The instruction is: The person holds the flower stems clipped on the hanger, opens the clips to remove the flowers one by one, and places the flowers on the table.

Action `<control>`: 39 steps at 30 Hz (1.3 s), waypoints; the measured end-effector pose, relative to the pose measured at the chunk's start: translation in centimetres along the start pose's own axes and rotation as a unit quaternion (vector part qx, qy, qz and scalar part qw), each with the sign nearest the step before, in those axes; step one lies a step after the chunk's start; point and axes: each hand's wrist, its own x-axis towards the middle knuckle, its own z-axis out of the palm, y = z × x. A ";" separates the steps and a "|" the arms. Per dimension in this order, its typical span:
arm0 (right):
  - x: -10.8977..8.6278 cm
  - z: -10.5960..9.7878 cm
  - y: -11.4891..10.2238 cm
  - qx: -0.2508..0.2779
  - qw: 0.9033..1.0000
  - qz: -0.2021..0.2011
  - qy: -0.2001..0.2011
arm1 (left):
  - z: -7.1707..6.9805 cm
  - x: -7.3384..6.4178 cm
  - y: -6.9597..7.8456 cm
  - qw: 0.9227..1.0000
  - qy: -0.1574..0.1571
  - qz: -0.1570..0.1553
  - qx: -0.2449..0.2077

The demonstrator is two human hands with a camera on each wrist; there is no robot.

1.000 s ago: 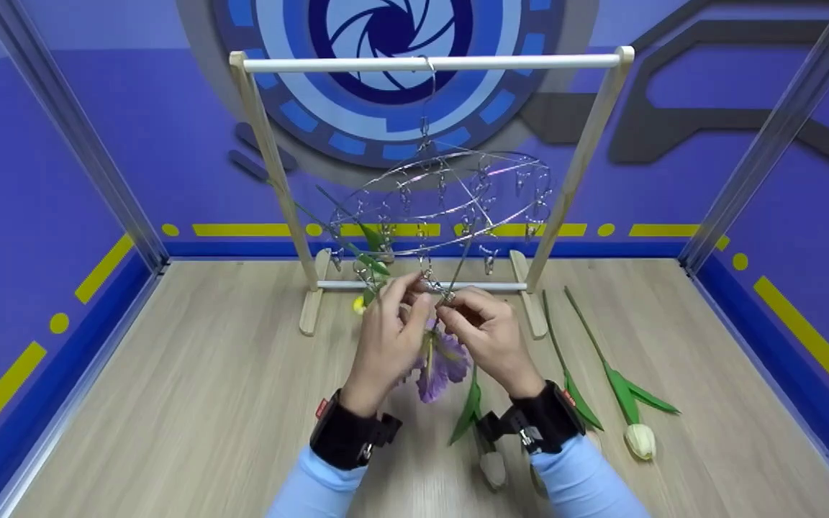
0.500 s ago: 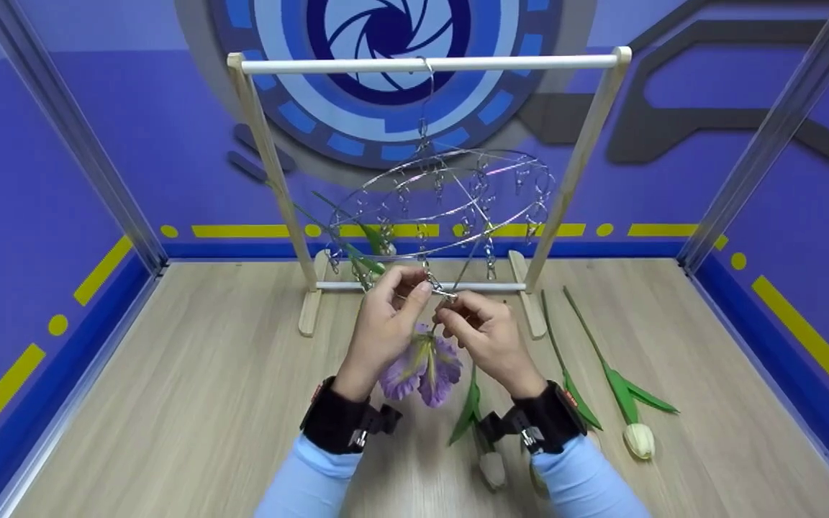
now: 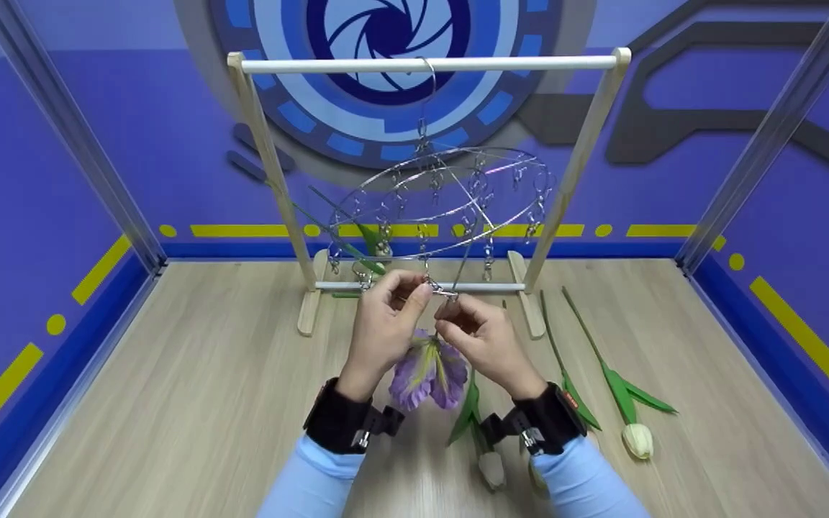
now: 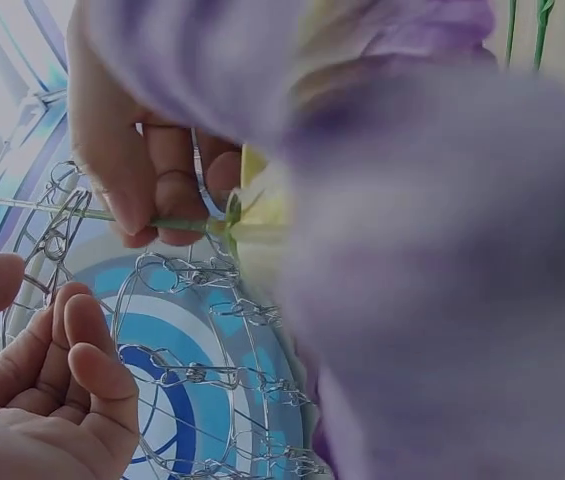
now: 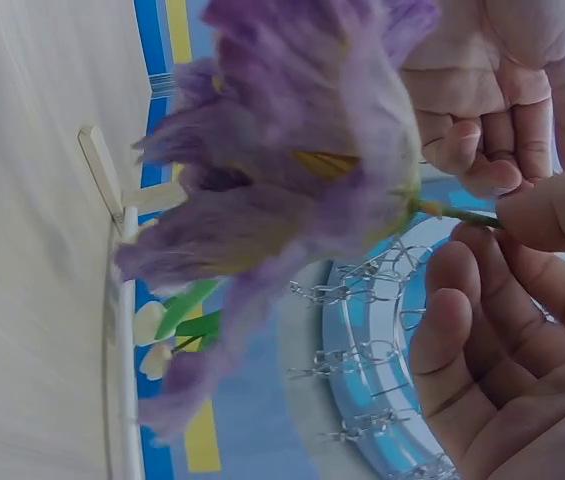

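A purple iris-like flower point(image 3: 429, 374) hangs head down below both hands, its yellow-streaked petals filling much of both wrist views. My right hand point(image 3: 490, 342) pinches its green stem point(image 4: 177, 222) just behind the bloom, between thumb and fingers. My left hand point(image 3: 382, 331) holds a small metal clip point(image 3: 445, 292) between thumb and fingertips. That clip belongs to a round wire clip hanger point(image 3: 423, 140), and the stem runs up past it. Whether the clip's jaws have closed around the stem I cannot tell.
A wooden rack with a white top bar point(image 3: 342, 65) carries the hanger. White tulips point(image 3: 637, 440) lie on the table at right and front, one partly under the right forearm. More stems with green leaves point(image 3: 368, 262) show behind the left hand. Blue walls enclose the table.
The purple bloom has come further into view below the hands, swinging left and then slightly right. The left hand has shifted slightly; the right hand keeps its pinch on the stem.
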 end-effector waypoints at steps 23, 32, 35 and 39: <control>-1.0 0.1 0.8 -0.026 0.999 -0.012 -0.019 | 0.0 -0.7 -0.2 0.999 0.050 -0.003 -0.019; -0.9 0.2 0.8 -0.030 0.999 -0.021 -0.003 | 0.0 -0.8 -0.4 0.999 0.049 0.001 -0.017; -0.9 0.3 0.8 -0.033 0.999 -0.022 -0.003 | 0.0 -0.8 -0.4 0.999 0.048 0.000 -0.017; -0.9 0.4 0.8 -0.039 0.999 -0.020 -0.002 | 0.0 -0.8 -0.5 0.999 0.046 -0.004 -0.018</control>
